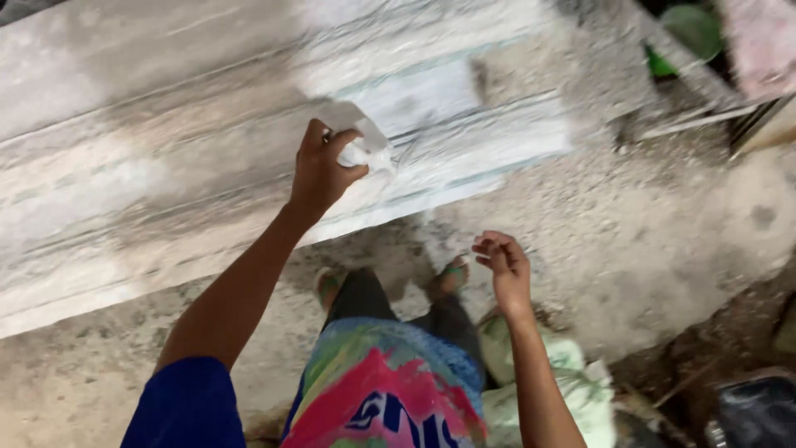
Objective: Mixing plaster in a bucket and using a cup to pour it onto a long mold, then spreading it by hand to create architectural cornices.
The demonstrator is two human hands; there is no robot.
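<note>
A long pale slab wrapped in clear plastic film lies across the dusty ground in front of me. My left hand is raised over its near edge, pinching a torn piece of the plastic wrap and lifting it off the surface. My right hand hangs lower, over the ground beside my feet, with its fingers curled and nothing in it. My feet in green sandals stand just before the slab.
The ground is grey, gritty cement dust. A pale green sack lies at my right side. A green tub and boards sit at the top right. A dark object is at the bottom right.
</note>
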